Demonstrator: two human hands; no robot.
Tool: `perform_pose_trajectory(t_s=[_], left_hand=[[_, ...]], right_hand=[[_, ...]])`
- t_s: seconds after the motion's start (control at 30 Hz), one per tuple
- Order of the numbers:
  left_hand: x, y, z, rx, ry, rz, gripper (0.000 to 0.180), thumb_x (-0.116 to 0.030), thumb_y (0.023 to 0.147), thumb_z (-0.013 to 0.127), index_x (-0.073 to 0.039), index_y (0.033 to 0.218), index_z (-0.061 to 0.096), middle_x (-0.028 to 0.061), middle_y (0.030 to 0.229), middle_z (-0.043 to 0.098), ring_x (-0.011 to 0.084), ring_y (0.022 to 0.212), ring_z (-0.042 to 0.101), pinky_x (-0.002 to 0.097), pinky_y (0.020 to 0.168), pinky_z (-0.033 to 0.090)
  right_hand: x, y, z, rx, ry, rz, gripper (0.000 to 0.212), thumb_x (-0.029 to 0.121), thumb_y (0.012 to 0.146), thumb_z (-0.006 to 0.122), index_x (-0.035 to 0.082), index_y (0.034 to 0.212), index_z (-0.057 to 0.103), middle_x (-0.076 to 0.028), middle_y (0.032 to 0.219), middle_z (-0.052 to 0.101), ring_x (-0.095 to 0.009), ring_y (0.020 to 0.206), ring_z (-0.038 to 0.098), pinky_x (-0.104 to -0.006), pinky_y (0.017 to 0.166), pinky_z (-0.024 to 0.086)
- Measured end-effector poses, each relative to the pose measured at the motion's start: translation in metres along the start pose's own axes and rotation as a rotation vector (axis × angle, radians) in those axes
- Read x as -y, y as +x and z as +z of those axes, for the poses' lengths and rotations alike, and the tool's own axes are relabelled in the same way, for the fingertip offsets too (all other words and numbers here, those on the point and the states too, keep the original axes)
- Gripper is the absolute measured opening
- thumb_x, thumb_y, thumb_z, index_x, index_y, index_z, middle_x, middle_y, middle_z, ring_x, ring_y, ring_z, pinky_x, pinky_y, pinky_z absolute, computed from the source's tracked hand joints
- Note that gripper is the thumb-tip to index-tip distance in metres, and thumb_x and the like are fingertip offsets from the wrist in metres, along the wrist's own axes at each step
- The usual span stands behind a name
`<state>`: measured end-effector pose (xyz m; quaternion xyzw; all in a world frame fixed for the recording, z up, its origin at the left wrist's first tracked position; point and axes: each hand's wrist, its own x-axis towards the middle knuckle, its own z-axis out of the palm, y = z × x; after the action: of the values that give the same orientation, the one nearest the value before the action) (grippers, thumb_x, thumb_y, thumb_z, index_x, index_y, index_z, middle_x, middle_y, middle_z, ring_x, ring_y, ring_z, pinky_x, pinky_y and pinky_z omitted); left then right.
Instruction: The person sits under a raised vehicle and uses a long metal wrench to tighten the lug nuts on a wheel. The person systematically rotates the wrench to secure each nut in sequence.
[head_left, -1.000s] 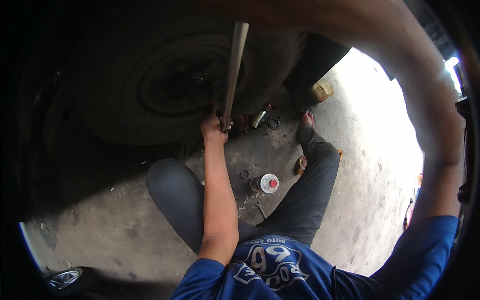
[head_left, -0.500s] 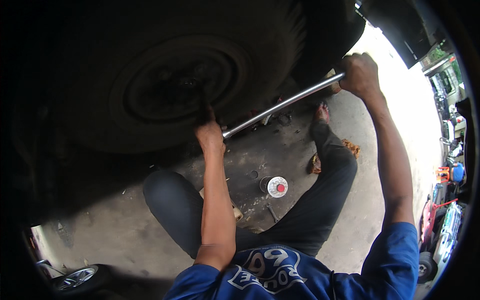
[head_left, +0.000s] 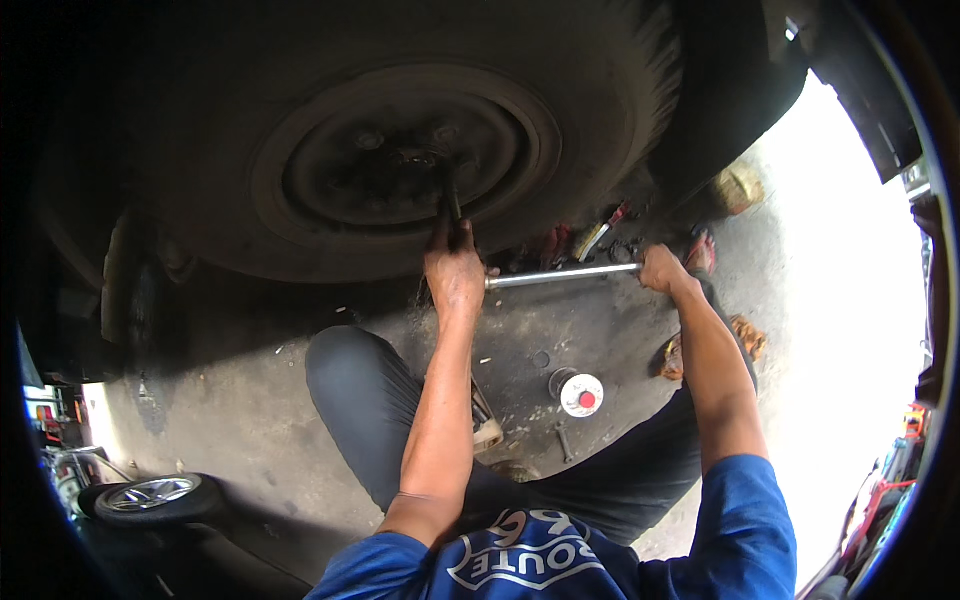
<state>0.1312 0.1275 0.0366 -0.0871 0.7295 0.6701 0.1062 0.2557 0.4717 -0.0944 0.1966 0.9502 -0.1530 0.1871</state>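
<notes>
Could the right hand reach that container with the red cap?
Probably, but not while the right hand grips the metal bar; if freed, nothing visible blocks its way to the container standing between the legs.

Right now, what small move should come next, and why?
Probably a light push on the silver bar with the right hand, the left hand bracing: the right grips the bar's outer end, while the left sits at its inner end beside a dark shaft reaching toward the wheel.

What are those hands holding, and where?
The right hand grips a silver bar by its right end; the left hand holds a dark shaft by its near end.
</notes>
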Motion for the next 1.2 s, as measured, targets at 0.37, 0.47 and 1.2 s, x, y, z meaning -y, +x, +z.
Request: perform_pose_trajectory(t_s=[0.37,0.47,1.2], left_hand=[[0.009,0.001,-0.025,0.112,-0.43,-0.183,0.036,-0.025,0.097,0.064,-0.001,0.123,0.06,0.0052,0.072,0.055,0.0126,0.051,0.046,0.0322,0.047,0.052],[0.011,0.004,-0.027,0.111,-0.497,-0.232,0.03,-0.026,0.096,0.065,-0.001,0.11,0.059,0.007,0.073,0.056,0.0137,0.051,0.047,0.0338,0.049,0.052],[0.033,0.021,-0.016,0.184,-0.665,-0.356,0.029,-0.029,0.09,0.074,-0.006,0.105,0.065,0.0044,0.09,0.064,0.016,0.067,0.061,0.0321,0.055,0.049]], right_hand=[[0.109,-0.191,-0.252,-0.374,-0.464,-0.033,0.01,0.012,0.072,0.074,0.005,0.08,0.072,-0.02,0.076,0.067,-0.039,0.075,0.065,-0.0457,0.071,0.052],[0.153,-0.218,-0.278,-0.376,-0.541,0.033,0.003,0.006,0.075,0.075,0.007,0.077,0.073,-0.015,0.073,0.068,-0.032,0.069,0.064,-0.0411,0.071,0.052],[0.304,-0.22,-0.356,-0.231,-1.128,-0.006,0.007,0.0,0.081,0.067,0.002,0.082,0.073,-0.02,0.084,0.07,-0.028,0.082,0.074,-0.0373,0.07,0.061]])
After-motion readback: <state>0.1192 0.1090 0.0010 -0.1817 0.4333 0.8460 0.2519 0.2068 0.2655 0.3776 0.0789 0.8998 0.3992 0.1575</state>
